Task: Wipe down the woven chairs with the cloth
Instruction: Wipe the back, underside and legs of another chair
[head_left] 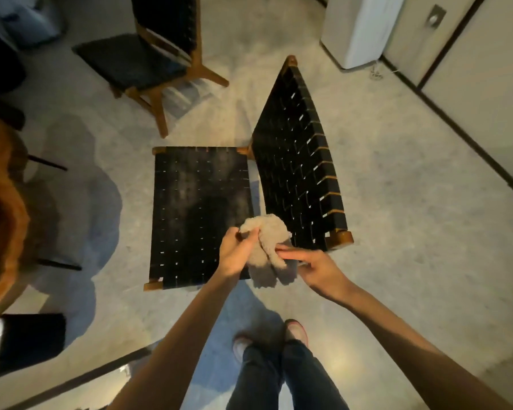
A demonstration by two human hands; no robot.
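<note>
Now clutching the bunched cloth (pixel 268 242) in the curled left grip (pixel 234 253), straight fingers of the right grip (pixel 316 266) only touching it, just over the near right corner of the woven seat (pixel 196 202), weave lying forward-left, nearer the left grip.

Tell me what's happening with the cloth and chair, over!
Left hand grips cloth; right hand touches it, fingers straight. Cloth bunched over seat corner of near chair. Second chair beyond, apart. Nothing in the way.
</note>
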